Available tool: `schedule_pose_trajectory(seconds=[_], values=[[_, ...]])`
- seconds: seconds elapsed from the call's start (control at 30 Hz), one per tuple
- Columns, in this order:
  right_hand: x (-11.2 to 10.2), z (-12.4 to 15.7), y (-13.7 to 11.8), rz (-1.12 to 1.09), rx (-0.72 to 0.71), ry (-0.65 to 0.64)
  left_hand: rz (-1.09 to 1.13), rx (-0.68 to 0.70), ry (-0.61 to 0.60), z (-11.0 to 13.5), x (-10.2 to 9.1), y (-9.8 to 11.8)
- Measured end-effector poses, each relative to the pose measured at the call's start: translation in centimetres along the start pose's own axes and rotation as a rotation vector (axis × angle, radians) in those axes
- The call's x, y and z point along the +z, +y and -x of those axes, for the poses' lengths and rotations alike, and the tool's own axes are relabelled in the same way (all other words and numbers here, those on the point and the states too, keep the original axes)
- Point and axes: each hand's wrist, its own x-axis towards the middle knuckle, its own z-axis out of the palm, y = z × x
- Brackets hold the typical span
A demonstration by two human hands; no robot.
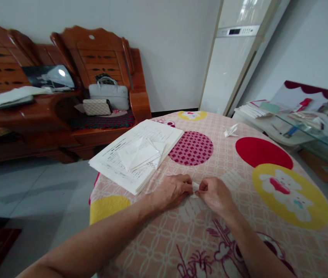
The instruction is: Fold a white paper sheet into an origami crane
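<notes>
My left hand (173,191) and my right hand (215,195) meet at the middle of a round table under a pink patterned cloth (239,231). Both pinch a small folded piece of white paper (195,188), mostly hidden between the fingertips. To the left lies a stack of printed paper sheets (117,166) with folded white sheets (139,154) on top. A small folded white paper figure (231,130) stands at the far side of the table.
A carved wooden bench (65,112) at the left wall holds a grey bag (108,95) and a quilted purse (96,107). A tall white air conditioner (230,58) stands behind. A glass-topped shelf with books and clutter (291,116) is at the right.
</notes>
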Motion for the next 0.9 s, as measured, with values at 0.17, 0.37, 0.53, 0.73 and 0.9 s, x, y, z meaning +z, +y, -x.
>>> schedule_pose_trajectory(seconds=[0.17,0.37,0.53,0.73,0.9], values=[[-0.2,-0.1,1.0,0.003,0.013,-0.003,-0.023,0.021,-0.031,0.0,-0.4,0.0],[-0.4,0.4,1.5,-0.134,-0.043,0.014,-0.084,0.032,-0.051,0.0,-0.5,0.2],[0.6,0.7,0.1,-0.268,-0.155,0.021,-0.126,0.047,-0.090,0.1,-0.6,0.1],[1.1,0.4,0.1,-0.205,-0.116,0.025,-0.115,0.062,-0.103,0.4,-0.8,-0.3],[1.1,0.3,0.4,-0.219,-0.111,0.047,0.074,0.032,-0.093,0.4,-1.7,-0.6]])
